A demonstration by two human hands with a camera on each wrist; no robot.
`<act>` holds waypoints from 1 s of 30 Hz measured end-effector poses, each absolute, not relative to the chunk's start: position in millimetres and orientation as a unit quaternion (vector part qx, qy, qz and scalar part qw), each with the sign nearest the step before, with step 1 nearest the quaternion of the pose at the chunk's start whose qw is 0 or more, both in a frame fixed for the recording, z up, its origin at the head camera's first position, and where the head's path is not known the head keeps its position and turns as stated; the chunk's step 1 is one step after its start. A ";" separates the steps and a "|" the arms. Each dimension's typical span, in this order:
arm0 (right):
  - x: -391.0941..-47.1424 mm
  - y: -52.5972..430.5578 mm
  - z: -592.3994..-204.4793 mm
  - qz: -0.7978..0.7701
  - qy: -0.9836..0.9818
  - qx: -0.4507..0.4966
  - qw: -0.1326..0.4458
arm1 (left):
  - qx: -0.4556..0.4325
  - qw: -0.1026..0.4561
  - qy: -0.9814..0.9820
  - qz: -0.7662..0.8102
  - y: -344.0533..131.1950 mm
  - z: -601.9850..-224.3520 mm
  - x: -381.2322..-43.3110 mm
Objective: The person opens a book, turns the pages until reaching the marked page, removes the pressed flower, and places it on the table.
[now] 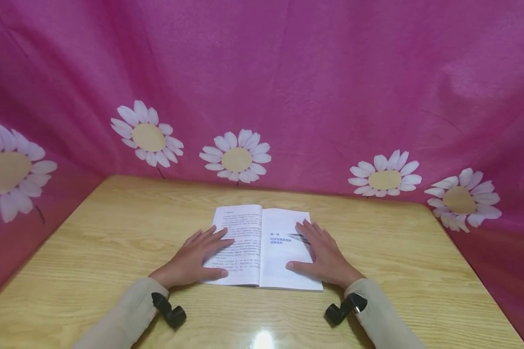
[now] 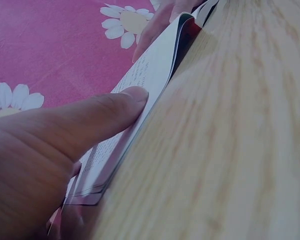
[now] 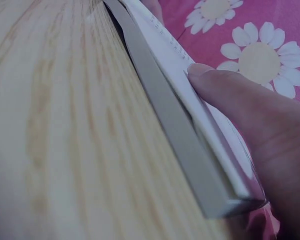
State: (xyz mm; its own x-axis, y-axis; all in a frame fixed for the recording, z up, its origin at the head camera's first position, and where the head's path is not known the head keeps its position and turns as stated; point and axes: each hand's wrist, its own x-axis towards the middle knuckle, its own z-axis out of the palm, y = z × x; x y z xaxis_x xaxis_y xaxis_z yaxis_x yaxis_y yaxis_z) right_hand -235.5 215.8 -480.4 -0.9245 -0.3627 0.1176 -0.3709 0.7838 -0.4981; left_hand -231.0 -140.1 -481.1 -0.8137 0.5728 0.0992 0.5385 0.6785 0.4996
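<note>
An open book (image 1: 272, 276) lies on the wooden table, its left page full of printed lines and its right page bearing a short blue heading. My left hand (image 1: 196, 259) rests on the left page with fingers spread. In the left wrist view its thumb (image 2: 110, 112) lies straight along the page near the lower edge. On the right page rests my right hand (image 1: 325, 257), fingers extended, partly covering a dark printed shape. The right wrist view shows that thumb (image 3: 225, 85) on the page, above the thicker stack of pages (image 3: 175, 145).
The light wooden table (image 1: 113, 232) reaches to a pink cloth (image 1: 288, 87) with large white daisies at the back and sides. Each sleeved wrist wears a black camera mount, one left (image 1: 169, 310) and one right (image 1: 345, 309). A light reflection shines on the front of the tabletop.
</note>
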 end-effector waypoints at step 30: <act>-236.4 224.1 -482.5 0.419 -0.894 0.158 0.002 | 0.302 0.035 0.915 0.267 -140.4 -482.0 -232.0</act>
